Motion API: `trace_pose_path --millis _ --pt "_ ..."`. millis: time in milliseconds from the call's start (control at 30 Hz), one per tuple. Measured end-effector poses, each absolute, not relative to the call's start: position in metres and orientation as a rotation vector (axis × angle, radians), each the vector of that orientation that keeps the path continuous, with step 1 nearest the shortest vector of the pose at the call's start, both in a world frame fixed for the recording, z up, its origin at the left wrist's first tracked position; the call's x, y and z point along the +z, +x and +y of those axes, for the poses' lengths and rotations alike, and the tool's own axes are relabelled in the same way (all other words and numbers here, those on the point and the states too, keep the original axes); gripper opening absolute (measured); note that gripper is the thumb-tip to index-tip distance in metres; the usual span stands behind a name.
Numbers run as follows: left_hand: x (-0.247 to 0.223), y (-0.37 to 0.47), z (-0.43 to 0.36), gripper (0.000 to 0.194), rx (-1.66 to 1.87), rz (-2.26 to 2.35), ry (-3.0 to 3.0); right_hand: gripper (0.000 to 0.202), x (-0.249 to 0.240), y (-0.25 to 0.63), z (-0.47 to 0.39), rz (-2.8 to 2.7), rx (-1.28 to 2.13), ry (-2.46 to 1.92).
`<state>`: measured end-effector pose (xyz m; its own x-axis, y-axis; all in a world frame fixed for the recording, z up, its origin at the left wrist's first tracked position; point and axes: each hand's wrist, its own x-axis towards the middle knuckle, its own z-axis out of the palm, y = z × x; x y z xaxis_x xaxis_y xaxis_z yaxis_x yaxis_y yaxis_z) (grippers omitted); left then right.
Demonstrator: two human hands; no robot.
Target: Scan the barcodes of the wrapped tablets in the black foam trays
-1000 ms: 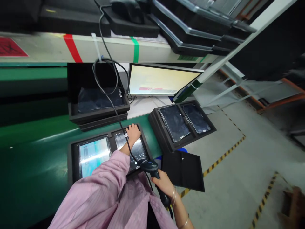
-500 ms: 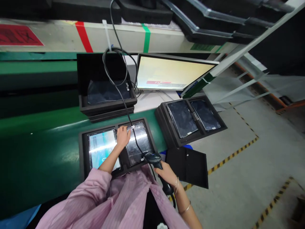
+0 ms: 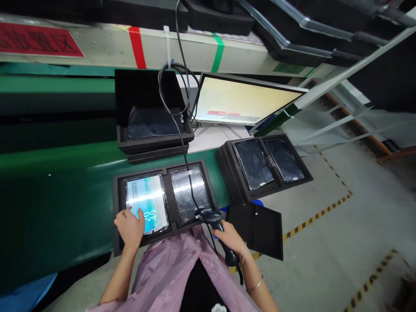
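A black foam tray (image 3: 117,195) lies on the green conveyor belt (image 3: 48,190) in front of me, with two tablets in it. The left tablet (image 3: 147,201) is lit and shows numbers; the right tablet (image 3: 190,193) is dark under glossy film. My left hand (image 3: 130,227) rests with spread fingers on the lit tablet's near left corner. My right hand (image 3: 229,236) grips a black barcode scanner (image 3: 212,216) at the tray's near right corner. Its cable (image 3: 182,130) runs across the right tablet up to the shelf.
A second foam tray (image 3: 227,167) with two dark tablets sits to the right. Stacked trays (image 3: 152,145) stand behind, beside a lit monitor (image 3: 247,102). A black foam piece (image 3: 260,229) hangs by my right hand. Concrete floor with yellow-black tape (image 3: 312,216) lies to the right.
My left hand drew back from the far edge of the right tablet, across the divider, to the near left corner of the lit tablet. The scanner hand barely moved.
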<state>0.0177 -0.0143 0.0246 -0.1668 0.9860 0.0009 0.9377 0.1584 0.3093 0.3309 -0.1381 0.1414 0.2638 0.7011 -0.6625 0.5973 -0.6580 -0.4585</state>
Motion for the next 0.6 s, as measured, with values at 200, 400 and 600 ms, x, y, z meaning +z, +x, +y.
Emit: trace_pose_path --millis 200,400,600 --pt "0.028 0.005 -0.034 0.06 0.166 2.431 1.759 0.02 0.143 0.331 -0.139 -1.229 1.328 -2.421" --pt "0.01 0.015 -0.031 0.063 0.314 2.503 1.446 0.022 0.139 0.337 -0.139 -1.173 1.3 -2.392" --pt "0.001 0.001 -0.013 0.064 0.307 2.443 1.096 0.04 0.119 0.352 -0.129 -0.906 1.151 -2.104"
